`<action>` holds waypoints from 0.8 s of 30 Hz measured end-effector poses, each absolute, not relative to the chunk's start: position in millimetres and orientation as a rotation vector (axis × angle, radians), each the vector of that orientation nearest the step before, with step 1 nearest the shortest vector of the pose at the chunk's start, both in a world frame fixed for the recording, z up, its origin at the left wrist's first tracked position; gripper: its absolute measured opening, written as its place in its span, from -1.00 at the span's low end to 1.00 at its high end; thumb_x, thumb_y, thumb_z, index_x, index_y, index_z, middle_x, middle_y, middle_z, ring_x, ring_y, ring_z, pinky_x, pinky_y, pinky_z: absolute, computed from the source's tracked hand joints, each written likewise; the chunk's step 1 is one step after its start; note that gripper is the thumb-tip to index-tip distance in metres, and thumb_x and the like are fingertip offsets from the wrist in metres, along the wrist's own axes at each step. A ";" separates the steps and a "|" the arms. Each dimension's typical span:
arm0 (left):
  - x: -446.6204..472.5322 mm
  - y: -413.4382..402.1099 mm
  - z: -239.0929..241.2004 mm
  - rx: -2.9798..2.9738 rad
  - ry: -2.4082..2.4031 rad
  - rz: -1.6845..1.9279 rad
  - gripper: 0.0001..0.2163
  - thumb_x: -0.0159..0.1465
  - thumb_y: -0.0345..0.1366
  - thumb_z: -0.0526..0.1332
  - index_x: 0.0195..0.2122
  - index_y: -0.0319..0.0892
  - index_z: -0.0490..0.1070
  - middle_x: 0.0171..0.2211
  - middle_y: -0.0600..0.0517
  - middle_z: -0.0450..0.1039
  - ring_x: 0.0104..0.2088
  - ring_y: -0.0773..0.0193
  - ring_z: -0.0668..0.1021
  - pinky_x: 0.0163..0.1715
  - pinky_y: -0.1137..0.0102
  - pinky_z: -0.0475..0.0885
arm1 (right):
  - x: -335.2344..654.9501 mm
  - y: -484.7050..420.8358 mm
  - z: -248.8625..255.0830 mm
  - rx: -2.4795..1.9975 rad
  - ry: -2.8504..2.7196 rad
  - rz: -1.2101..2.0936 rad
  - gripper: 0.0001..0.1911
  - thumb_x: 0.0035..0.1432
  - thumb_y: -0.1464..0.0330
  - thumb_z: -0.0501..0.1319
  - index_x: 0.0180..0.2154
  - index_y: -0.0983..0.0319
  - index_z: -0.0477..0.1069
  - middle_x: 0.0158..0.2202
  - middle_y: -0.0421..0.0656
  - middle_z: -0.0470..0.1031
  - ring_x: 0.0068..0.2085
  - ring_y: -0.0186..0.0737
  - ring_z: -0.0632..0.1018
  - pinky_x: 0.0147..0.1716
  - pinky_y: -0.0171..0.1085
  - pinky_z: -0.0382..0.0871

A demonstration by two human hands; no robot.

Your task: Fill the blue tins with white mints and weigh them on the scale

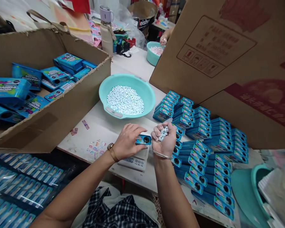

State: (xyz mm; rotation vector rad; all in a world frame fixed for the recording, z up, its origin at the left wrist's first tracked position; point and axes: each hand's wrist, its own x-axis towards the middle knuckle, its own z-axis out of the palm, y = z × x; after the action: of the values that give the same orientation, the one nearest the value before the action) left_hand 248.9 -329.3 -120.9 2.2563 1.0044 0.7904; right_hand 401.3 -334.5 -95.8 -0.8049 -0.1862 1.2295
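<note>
My left hand (130, 139) grips a small blue candy box (143, 139) between thumb and fingers, with the dark round hole in its end facing me. Beside it, my right hand (164, 139) is cupped, palm up, around a heap of pale candies (163, 133). A digital scale (135, 162) lies on the table under the left hand and is partly hidden by it. Behind both hands stands a turquoise basin (104, 103) with many more pale candies (125, 99) in it. Close to the right hand, rows of blue boxes (197, 161) stand with their holed ends up.
An open carton (85, 85) at the left contains blue boxes. A tall carton (218, 63) rises at the right. Behind are a bottle (106, 34) and a second basin (153, 57) near another person's hand (163, 39). Stickers (96, 148) lie on the table (73, 145).
</note>
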 end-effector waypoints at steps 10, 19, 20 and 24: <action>258.8 -328.1 -129.5 2.236 0.987 0.845 -0.67 0.11 -0.17 0.39 -0.12 -0.11 0.43 -0.15 -0.01 0.55 -0.09 0.10 0.51 0.01 0.16 0.31 | 384.1 -340.5 -93.1 -0.911 -0.338 1.041 -0.79 0.09 0.23 0.23 -0.46 0.20 0.28 -0.59 -0.36 0.28 -0.57 -0.44 0.38 -0.54 -0.41 0.28; 259.8 -328.5 -129.5 2.215 0.982 0.835 -0.73 0.14 -0.20 0.37 -0.16 -0.09 0.43 -0.19 0.03 0.55 -0.12 0.13 0.51 -0.01 0.18 0.31 | 385.9 -341.5 -93.6 -0.941 -0.355 1.053 -0.76 0.09 0.21 0.23 -0.47 0.19 0.26 -0.61 -0.38 0.23 -0.64 -0.48 0.29 -0.64 -0.45 0.16; 260.4 -328.7 -129.8 2.216 0.983 0.831 -0.74 0.14 -0.22 0.37 -0.16 -0.09 0.43 -0.19 0.03 0.55 -0.13 0.13 0.50 -0.01 0.18 0.31 | 386.3 -340.8 -93.3 -0.925 -0.342 1.074 -0.76 0.09 0.22 0.23 -0.47 0.19 0.25 -0.61 -0.39 0.21 -0.66 -0.50 0.25 -0.67 -0.45 0.11; 259.9 -328.7 -130.0 2.211 0.977 0.821 -0.72 0.14 -0.23 0.36 -0.13 -0.10 0.43 -0.17 0.01 0.54 -0.11 0.11 0.50 0.00 0.15 0.34 | 393.1 -337.1 -91.3 -0.808 -0.240 1.208 -0.80 0.14 0.29 0.18 -0.47 0.20 0.25 -0.63 -0.42 0.16 -0.72 -0.53 0.12 -0.73 -0.46 0.01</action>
State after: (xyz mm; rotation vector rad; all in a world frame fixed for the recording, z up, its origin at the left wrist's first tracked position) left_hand 259.9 -328.7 -130.0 2.2108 0.9771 0.8205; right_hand 393.1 -337.1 -91.3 -0.8084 -0.2395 1.2083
